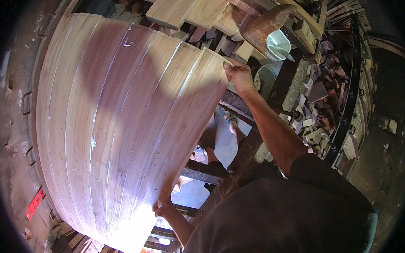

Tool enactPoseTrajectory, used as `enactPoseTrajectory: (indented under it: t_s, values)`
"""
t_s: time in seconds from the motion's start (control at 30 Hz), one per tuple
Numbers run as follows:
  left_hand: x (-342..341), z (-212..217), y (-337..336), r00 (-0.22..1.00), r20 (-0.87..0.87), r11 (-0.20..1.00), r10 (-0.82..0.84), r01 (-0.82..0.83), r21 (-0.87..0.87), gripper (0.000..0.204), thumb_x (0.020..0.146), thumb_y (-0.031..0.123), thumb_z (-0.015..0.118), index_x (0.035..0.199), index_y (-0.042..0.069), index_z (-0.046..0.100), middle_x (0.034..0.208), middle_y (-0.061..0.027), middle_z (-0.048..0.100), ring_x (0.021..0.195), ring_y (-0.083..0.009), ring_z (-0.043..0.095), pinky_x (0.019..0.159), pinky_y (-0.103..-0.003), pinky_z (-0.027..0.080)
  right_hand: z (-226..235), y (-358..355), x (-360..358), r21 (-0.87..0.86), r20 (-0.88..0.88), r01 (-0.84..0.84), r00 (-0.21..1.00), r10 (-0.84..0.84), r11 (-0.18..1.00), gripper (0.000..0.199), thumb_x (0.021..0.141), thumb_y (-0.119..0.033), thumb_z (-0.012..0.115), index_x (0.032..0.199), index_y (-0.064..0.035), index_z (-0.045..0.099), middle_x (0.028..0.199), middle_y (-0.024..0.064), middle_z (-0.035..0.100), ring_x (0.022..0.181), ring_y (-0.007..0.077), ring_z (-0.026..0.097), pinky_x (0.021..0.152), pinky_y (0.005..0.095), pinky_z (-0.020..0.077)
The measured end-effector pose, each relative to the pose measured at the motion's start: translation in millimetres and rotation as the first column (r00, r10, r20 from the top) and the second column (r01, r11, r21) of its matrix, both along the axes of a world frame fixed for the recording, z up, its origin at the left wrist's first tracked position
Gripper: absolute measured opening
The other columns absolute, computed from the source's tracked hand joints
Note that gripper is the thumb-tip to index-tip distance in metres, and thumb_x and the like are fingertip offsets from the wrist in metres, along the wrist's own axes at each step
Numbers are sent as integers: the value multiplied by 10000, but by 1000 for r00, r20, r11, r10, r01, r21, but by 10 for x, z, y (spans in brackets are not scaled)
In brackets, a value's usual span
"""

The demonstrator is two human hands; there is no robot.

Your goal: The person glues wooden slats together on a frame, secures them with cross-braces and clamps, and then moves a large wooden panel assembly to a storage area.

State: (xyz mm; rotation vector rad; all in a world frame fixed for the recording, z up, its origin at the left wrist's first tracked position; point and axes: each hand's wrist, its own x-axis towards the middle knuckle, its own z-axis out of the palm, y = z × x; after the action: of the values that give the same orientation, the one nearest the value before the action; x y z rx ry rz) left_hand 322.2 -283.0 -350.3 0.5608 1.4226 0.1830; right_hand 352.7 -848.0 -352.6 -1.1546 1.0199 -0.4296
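A large wooden panel (121,125), glued up from several pale and reddish boards, fills the left and middle of the view. My right hand (238,74) grips its upper right corner, fingers curled over the edge. At the lower edge, my left hand (163,207) clasps the panel from below. A shadow falls across the panel's middle, and its lower end is brightly lit. Both hands hold the same panel, well apart from each other.
Pale planks (183,7) lie stacked beyond the panel's top edge. A white bowl (278,44) sits beside a wooden block at the upper right. Several small wood offcuts (314,103) are heaped to the right. My sandalled feet (212,142) stand on dark beams below.
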Motion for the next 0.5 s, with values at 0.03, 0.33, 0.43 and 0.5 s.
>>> enactPoseTrajectory:
  t_s: [0.03,0.33,0.43,0.5]
  values:
    - [12,24,-32,1000,-4,1000,4,-4,1,637,947,312,301,1493,-15,347,1545,-223,359,1400,-446,342,1098,-671,298,-30,1,-15,-24,-17,-12,1000,12,1000,331,939,-125,676,1242,8,663,820,-38,633,720,59,535,685,227,435]
    - [-155,-314,593,998,-4,996,70,-71,-59,628,947,397,329,1431,8,422,1417,-203,505,1315,-383,458,1051,-599,374,-19,156,-7,-35,99,-79,992,83,996,381,956,-173,669,1281,21,626,1034,14,676,919,82,595,883,248,470]
    - [-145,-362,622,991,16,988,135,-133,-72,624,946,415,360,1419,13,427,1373,-195,544,1295,-365,479,1030,-591,391,-83,217,-36,-55,134,-35,990,42,998,375,958,-174,660,1278,21,627,1038,20,677,922,82,590,884,252,468]
    - [-202,-591,823,989,-29,963,146,-135,232,628,906,634,501,1333,178,565,1318,-12,606,1169,-253,587,878,-518,495,-160,196,-73,-110,33,-83,996,87,990,377,960,-185,656,1278,15,630,1037,20,673,920,82,582,872,248,467]
